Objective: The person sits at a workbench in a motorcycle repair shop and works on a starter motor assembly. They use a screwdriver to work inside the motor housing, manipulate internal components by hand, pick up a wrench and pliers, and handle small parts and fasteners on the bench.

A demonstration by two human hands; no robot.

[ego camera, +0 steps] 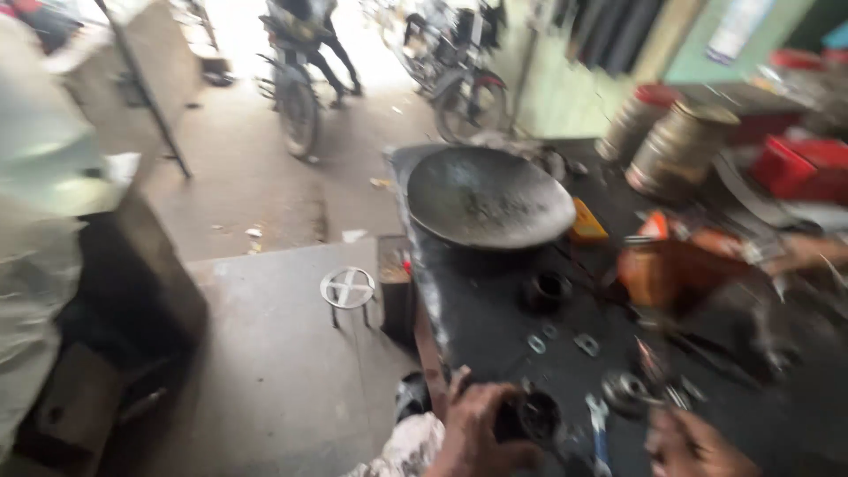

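i read the scene from the head view, which is blurred by motion. my left hand (pixel 477 433) is at the lower edge of the dark bench (pixel 495 309), its grip closed around a dark round part (pixel 534 415), a short cylinder or socket with a hollow centre. the part sits at the right side of that hand, its open end facing up and toward the camera. my right hand (pixel 693 446) is lower right; its grip is closed on the handles of pliers (pixel 654 375), whose long axis runs up and to the left from the hand. the plier tips are at a small round metal piece (pixel 625 389); i cannot tell whether they touch it. the round part is to the left of the plier tips, near but apart, so the left hand is nearer to it. a bright steel spanner (pixel 599 433) lies between the two hands, long axis running toward me.

farther back on the bench: a wide shallow black pan (pixel 486 199), rough and sooty; a dark ring-shaped part (pixel 545 290); small flat metal plates (pixel 585 344); an orange container (pixel 658 269). two ribbed metal canisters (pixel 680 146) stand at the rear right. a small round wire stand (pixel 347 290) sits on the concrete floor (pixel 283 371).
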